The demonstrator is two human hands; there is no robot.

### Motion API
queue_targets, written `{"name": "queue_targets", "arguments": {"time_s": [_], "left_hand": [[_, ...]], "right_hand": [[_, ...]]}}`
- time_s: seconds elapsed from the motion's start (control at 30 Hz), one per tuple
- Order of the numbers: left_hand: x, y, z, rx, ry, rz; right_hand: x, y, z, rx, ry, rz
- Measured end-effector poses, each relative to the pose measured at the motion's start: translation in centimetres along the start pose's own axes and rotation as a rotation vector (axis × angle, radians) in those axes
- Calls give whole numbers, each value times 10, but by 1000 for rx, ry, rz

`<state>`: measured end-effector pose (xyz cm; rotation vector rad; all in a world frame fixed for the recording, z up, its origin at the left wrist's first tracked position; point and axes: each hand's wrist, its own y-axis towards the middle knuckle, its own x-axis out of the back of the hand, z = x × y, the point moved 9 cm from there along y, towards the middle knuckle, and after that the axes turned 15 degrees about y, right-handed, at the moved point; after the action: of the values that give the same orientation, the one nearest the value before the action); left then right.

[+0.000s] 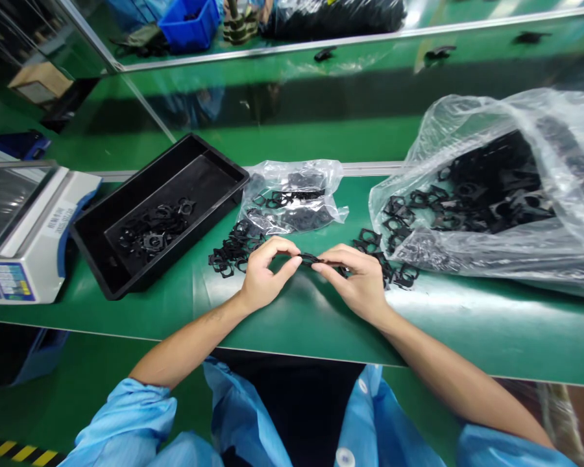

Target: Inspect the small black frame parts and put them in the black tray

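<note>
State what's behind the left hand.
Behind the left hand lies a heap of small black parts, with a clear plastic bag holding more black parts beyond it. Whatever the hand itself covers cannot be seen.

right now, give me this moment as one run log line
left hand: pinching black part(s) | right hand: pinching same | black tray: loose pieces inside | large clear bag: more pieces inside
</note>
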<state>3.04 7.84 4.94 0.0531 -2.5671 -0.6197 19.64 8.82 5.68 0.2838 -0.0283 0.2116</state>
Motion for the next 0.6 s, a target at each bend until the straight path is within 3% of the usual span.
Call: {"name": "queue_targets", "arguments": {"time_s": [0.17,0.33,0.6], "left_hand": [[4,0,-8,-41,48,-27],[4,-1,-16,-97,87,-33],[5,-2,-17,-129,119,-20]], "right_hand": [[4,-3,-10,-90,56,-65],[0,0,-11,-110,149,-27],[-7,1,-36,-448,500,-24]]}}
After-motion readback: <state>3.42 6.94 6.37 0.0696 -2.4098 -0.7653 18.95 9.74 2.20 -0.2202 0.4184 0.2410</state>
